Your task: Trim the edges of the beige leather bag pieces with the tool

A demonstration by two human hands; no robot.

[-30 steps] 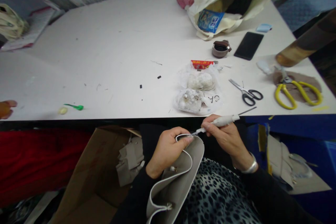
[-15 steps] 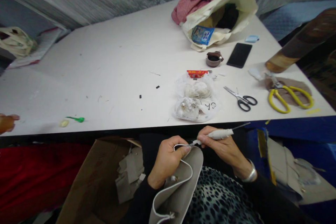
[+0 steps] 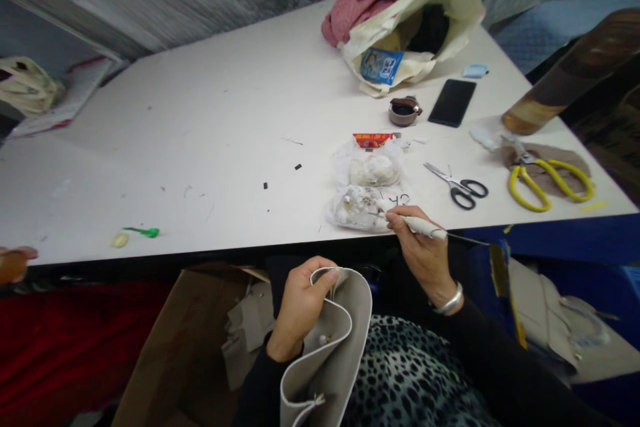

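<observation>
My left hand (image 3: 303, 307) pinches the top edge of a light grey leather-like bag (image 3: 357, 300), held upright over my lap. The bag's inner walls fold in waves, with small metal fittings and thread ends inside. In my right hand (image 3: 425, 253) is a corded pen-like tool (image 3: 423, 227), its thick handle wrapped in white, resembling a soldering iron. The tool's thin tip is at the nearer of two whitish lumps (image 3: 357, 207) in clear plastic at the table's front edge; whether it touches is too small to tell.
Black-handled scissors (image 3: 457, 187), yellow-handled shears (image 3: 550, 180), a phone (image 3: 453, 103) and a bottle (image 3: 560, 80) stand or lie at the right. A cloth bag (image 3: 415, 33) is behind. Another person's hand (image 3: 15, 263) shows at the far left. Below is a cardboard box (image 3: 185, 340) with scraps.
My right hand has moved the tool up and away from the bag's edge to the lump in plastic. The left hand has shifted slightly left and down, still holding the bag.
</observation>
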